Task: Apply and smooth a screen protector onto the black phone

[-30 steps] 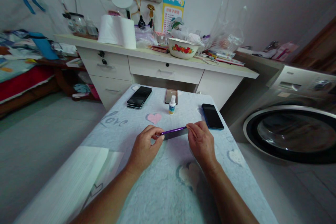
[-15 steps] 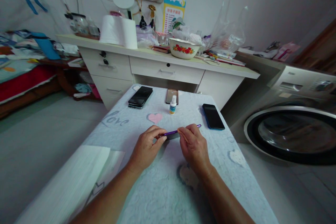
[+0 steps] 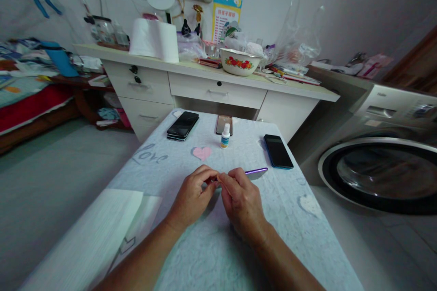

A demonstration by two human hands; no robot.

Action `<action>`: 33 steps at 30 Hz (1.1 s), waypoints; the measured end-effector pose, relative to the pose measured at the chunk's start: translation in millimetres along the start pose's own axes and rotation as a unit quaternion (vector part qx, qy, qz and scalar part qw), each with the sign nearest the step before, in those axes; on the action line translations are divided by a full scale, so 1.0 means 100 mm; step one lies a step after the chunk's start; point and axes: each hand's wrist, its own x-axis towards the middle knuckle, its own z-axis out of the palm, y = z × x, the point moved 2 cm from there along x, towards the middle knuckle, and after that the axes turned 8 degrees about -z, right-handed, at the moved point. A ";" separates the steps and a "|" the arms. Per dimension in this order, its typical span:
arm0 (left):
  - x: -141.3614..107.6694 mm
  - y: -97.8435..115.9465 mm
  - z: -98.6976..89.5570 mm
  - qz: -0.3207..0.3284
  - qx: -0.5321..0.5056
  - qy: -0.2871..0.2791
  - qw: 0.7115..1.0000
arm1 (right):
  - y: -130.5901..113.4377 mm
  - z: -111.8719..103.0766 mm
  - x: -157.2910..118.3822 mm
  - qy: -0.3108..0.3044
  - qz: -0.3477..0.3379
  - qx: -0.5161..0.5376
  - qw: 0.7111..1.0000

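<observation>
Left hand (image 3: 191, 195): thumb and fingers pinched around the left end of the purple-edged phone (image 3: 256, 171). Right hand (image 3: 243, 200): fingertips bunched together along the phone's edge, right against the left fingertips; cannot tell whether they grip the phone or something thin. Phone lies across both hands, nearly edge-on, held above the table (image 3: 191, 254); middle hidden behind the right fingers, right end sticking out past the right knuckles.

Outward: pink heart (image 3: 202, 153) on the cloth, just beyond the left fingers. Small white-capped bottle (image 3: 225, 136) upright, farther off, in front of a brown-rimmed flat case or phone (image 3: 221, 122). Black phone (image 3: 278, 151) flat at right, apart from the hands. Phone stack (image 3: 183, 125) far left. White sheet (image 3: 102, 232) on the near left side. Beyond the table: white desk (image 3: 218, 93) with flowered bowl (image 3: 239, 62). Washing machine (image 3: 375, 145) at right.
</observation>
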 end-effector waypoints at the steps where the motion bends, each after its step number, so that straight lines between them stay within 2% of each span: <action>1: 0.00 0.00 0.00 0.001 0.002 0.003 1.000 | 0.00 0.00 0.00 -0.001 0.001 0.001 1.000; 10: -0.01 -0.01 0.01 0.005 0.033 0.028 0.999 | 0.09 -0.06 0.00 0.009 0.017 -0.011 1.000; 17: 0.00 -0.01 0.00 -0.004 0.041 0.027 0.999 | 0.18 -0.09 -0.02 0.020 0.032 -0.021 0.999; 33: 0.02 -0.03 0.00 -0.028 -0.007 0.019 0.999 | -0.07 -0.01 0.05 -0.043 -0.014 0.000 0.999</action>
